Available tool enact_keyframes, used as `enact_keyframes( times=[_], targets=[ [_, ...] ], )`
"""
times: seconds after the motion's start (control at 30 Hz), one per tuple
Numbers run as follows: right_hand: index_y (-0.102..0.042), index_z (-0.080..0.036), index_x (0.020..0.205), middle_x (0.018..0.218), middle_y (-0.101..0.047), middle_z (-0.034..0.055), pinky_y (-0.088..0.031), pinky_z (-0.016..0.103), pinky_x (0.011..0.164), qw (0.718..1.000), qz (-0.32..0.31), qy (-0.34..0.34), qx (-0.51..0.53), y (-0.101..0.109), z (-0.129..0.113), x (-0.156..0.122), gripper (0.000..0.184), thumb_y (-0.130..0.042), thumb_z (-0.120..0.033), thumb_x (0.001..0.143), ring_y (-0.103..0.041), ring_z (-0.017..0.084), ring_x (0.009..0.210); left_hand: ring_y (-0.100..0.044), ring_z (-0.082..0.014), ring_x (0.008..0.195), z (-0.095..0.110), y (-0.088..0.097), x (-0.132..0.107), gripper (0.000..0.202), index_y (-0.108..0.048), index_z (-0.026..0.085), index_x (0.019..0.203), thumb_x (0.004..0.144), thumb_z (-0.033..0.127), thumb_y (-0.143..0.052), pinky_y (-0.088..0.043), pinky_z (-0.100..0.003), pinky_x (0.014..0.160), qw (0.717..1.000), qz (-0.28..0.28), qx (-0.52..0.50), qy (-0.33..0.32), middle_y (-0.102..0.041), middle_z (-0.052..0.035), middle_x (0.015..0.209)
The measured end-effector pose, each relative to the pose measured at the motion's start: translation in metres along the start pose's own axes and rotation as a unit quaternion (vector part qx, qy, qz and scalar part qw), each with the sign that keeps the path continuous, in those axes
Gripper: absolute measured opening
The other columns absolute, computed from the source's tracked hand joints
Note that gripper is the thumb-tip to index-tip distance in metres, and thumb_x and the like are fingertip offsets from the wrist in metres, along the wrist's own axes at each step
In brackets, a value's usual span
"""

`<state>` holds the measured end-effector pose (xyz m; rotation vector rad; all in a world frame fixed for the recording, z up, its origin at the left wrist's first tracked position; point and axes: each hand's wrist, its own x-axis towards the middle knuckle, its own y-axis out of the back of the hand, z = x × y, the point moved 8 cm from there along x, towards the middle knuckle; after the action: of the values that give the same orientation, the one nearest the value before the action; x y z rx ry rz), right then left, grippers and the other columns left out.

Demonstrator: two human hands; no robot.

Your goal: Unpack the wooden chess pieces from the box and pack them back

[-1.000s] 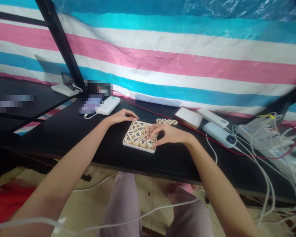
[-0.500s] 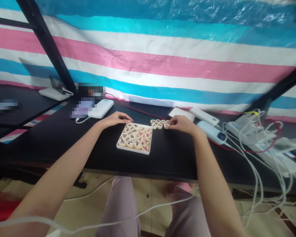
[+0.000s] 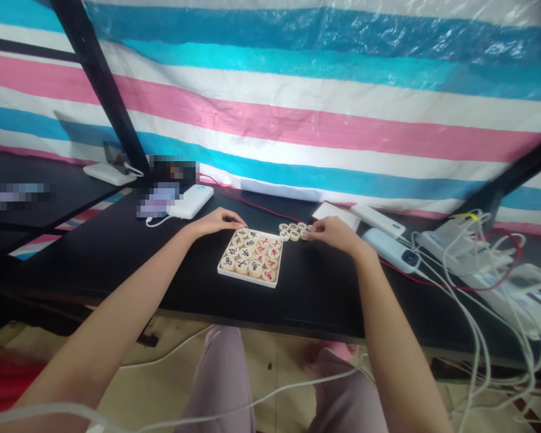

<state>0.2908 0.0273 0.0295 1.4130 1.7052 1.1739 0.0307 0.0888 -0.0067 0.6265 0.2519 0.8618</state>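
A square white tray (image 3: 247,281) on the black table holds rows of round Chinese chess pieces, black characters mostly on the left and red ones on the right. My left hand (image 3: 219,221) is at the tray's far left corner, fingertips and thumb curved together against the rim. Beyond the tray's far right corner stand two short rows of loose Chinese chess pieces (image 3: 294,231). My right hand (image 3: 330,233) is closed at the right end of these rows, its fingertips on a Chinese chess piece (image 3: 303,235). The fingers partly cover that piece.
A white flat box (image 3: 336,218), a white power bank (image 3: 379,221) and a pale blue power bank (image 3: 391,249) lie right of my right hand. Tangled white cables (image 3: 473,319) fill the right side. Another power bank (image 3: 192,201) lies back left, beside a blurred-out phone.
The camera view has shifted slightly, so everything appears a little lower and mostly farther right. Both hands keep nearly the same places beside the tray and the loose pieces.
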Motion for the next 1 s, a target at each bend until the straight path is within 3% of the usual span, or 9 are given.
enact_keyframes(
  times=[0.1, 0.23, 0.3, 0.4, 0.5, 0.63, 0.77, 0.9, 1.0],
  targets=[
    [-0.069, -0.019, 0.08, 0.071, -0.065, 0.0019, -0.038, 0.026, 0.06, 0.995, 0.026, 0.071, 0.061, -0.003, -0.032, -0.001, 0.025, -0.059, -0.042, 0.079, -0.055, 0.014, 0.064, -0.061, -0.0205, 0.092, 0.001, 0.0, 0.0, 0.031, -0.073, 0.017, 0.082, 0.074, 0.045, -0.065, -0.042, -0.031, 0.086, 1.0, -0.007, -0.013, -0.02, -0.07, -0.0058, 0.096],
    [-0.061, -0.025, 0.116, 0.111, -0.061, 0.0054, -0.041, 0.034, 0.085, 0.968, 0.046, 0.239, 0.061, -0.026, -0.093, -0.01, 0.035, -0.059, -0.034, 0.082, -0.052, 0.02, 0.101, -0.061, -0.0201, 0.092, 0.008, -0.005, -0.002, 0.027, -0.074, 0.018, 0.08, 0.073, 0.043, -0.067, -0.042, -0.03, 0.085, 0.998, -0.037, -0.02, -0.047, -0.069, -0.0057, 0.097],
    [-0.056, -0.028, 0.123, 0.122, -0.056, 0.0055, -0.037, 0.037, 0.092, 0.957, 0.026, 0.289, 0.032, -0.043, -0.112, -0.014, 0.037, -0.055, -0.031, 0.086, -0.048, 0.021, 0.108, -0.06, -0.0197, 0.093, 0.013, -0.01, -0.004, 0.025, -0.075, 0.019, 0.081, 0.073, 0.042, -0.067, -0.042, -0.03, 0.085, 0.996, -0.059, -0.018, -0.057, -0.069, -0.0055, 0.099],
    [-0.057, -0.029, 0.121, 0.12, -0.058, 0.0035, -0.035, 0.039, 0.093, 0.954, 0.005, 0.299, 0.003, -0.056, -0.118, -0.016, 0.033, -0.051, -0.029, 0.089, -0.048, 0.02, 0.108, -0.059, -0.0196, 0.094, 0.017, -0.013, -0.005, 0.023, -0.075, 0.02, 0.08, 0.074, 0.041, -0.067, -0.042, -0.029, 0.085, 0.996, -0.075, -0.012, -0.057, -0.069, -0.0051, 0.099],
    [-0.066, -0.027, 0.105, 0.114, -0.06, 0.003, -0.034, 0.039, 0.091, 0.961, 0.03, 0.276, -0.006, -0.048, -0.114, -0.013, 0.024, -0.061, -0.034, 0.083, -0.048, 0.021, 0.105, -0.059, -0.02, 0.095, 0.017, -0.014, -0.005, 0.024, -0.075, 0.02, 0.08, 0.074, 0.042, -0.066, -0.042, -0.029, 0.085, 0.996, -0.077, -0.008, -0.049, -0.069, -0.0051, 0.1],
    [-0.068, -0.023, 0.093, 0.106, -0.062, 0.004, -0.037, 0.038, 0.088, 0.969, 0.057, 0.236, 0.045, -0.022, -0.099, -0.01, 0.021, -0.067, -0.036, 0.076, -0.051, 0.02, 0.099, -0.06, -0.0203, 0.095, 0.017, -0.013, -0.005, 0.026, -0.074, 0.02, 0.081, 0.074, 0.044, -0.066, -0.042, -0.029, 0.086, 0.996, -0.075, -0.007, -0.042, -0.068, -0.0051, 0.101],
    [-0.067, -0.019, 0.093, 0.09, -0.065, 0.0028, -0.042, 0.028, 0.071, 0.988, 0.036, 0.092, 0.118, 0.003, -0.043, -0.004, 0.023, -0.064, -0.034, 0.076, -0.056, 0.014, 0.076, -0.06, -0.0208, 0.095, 0.015, -0.012, -0.005, 0.028, -0.074, 0.02, 0.08, 0.073, 0.046, -0.066, -0.043, -0.03, 0.087, 0.996, -0.078, -0.011, -0.037, -0.068, -0.0054, 0.101],
    [-0.069, -0.019, 0.087, 0.078, -0.064, 0.0016, -0.04, 0.026, 0.063, 0.998, -0.015, -0.025, 0.056, 0.009, 0.018, -0.006, 0.027, -0.065, -0.04, 0.071, -0.057, 0.015, 0.071, -0.06, -0.0207, 0.096, 0.013, -0.012, -0.004, 0.027, -0.074, 0.021, 0.078, 0.073, 0.046, -0.066, -0.042, -0.03, 0.088, 0.996, -0.086, -0.008, -0.032, -0.068, -0.0049, 0.103],
    [-0.069, -0.02, 0.086, 0.075, -0.064, 0.0014, -0.038, 0.026, 0.058, 0.997, -0.032, -0.076, -0.006, 0.007, 0.038, -0.008, 0.025, -0.067, -0.039, 0.069, -0.058, 0.016, 0.07, -0.06, -0.0206, 0.097, 0.011, -0.011, -0.003, 0.027, -0.074, 0.021, 0.077, 0.072, 0.046, -0.066, -0.042, -0.03, 0.088, 0.996, -0.087, -0.008, -0.029, -0.068, -0.0048, 0.104]
  ],
)
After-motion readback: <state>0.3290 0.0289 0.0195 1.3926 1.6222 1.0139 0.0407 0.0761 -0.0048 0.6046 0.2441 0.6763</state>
